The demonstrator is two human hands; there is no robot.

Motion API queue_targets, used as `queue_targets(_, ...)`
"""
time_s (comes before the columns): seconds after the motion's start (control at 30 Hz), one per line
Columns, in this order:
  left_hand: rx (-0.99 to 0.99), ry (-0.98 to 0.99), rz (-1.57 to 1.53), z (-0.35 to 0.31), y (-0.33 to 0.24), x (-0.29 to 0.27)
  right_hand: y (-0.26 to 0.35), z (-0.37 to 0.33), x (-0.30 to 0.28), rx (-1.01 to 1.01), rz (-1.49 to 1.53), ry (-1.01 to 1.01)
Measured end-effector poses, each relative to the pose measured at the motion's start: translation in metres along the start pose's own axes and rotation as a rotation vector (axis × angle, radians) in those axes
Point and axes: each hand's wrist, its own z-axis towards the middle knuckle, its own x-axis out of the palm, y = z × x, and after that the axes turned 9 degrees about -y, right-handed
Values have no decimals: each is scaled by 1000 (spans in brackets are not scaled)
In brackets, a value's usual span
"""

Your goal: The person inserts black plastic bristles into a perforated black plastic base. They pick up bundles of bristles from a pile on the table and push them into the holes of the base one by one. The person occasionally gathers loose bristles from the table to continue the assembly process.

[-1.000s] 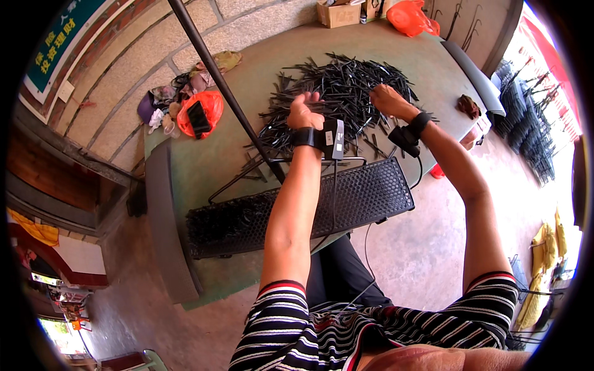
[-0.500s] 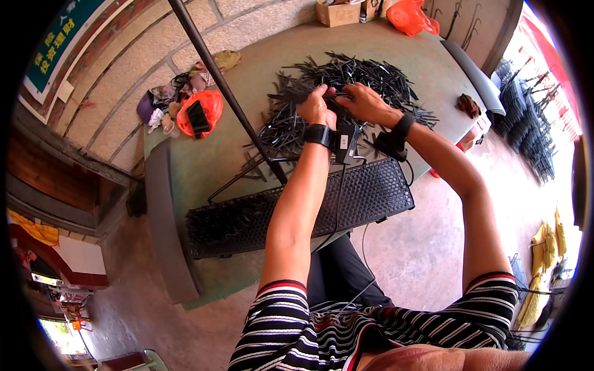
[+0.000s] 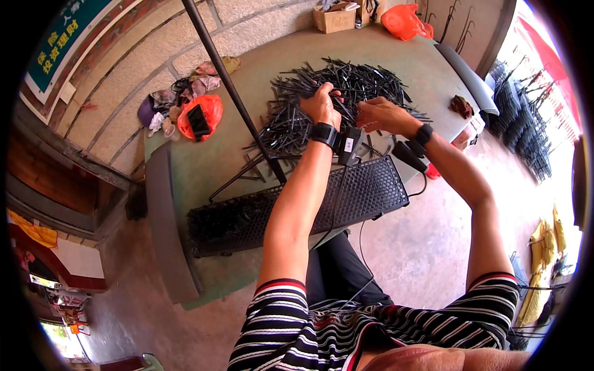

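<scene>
My left hand [image 3: 322, 106] is closed round a bundle of thin black strips [image 3: 305, 86], above a large loose pile of black strips [image 3: 383, 83] on the green table. To its right my right hand [image 3: 385, 116] hovers over the pile's near side, fingers bent together; whatever they hold, if anything, is too small to make out. Nearer to me lies a long black perforated panel [image 3: 365, 188], partly behind my left forearm. Its left end is covered with dark, bristly tufts [image 3: 216, 230].
A dark metal pole [image 3: 226, 80] slants up from behind the panel. An orange bag with a black phone [image 3: 199, 120] and cloths lie at the table's left. A cardboard box [image 3: 335, 20] and red bag [image 3: 405, 21] stand at the back. Cables hang from my wrist devices.
My right hand has moved away from my left, to the right and slightly nearer to me. My left hand stays over the pile with its bundle.
</scene>
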Motion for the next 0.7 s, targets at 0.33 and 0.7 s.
queue_targets(0.33,-573,454,253,-104,-93,-46,15,-144,6,-200,0,85)
queue_targets(0.7,13,-53,375,-199,-205,-266,-60,-205,200,-295,-153,325)
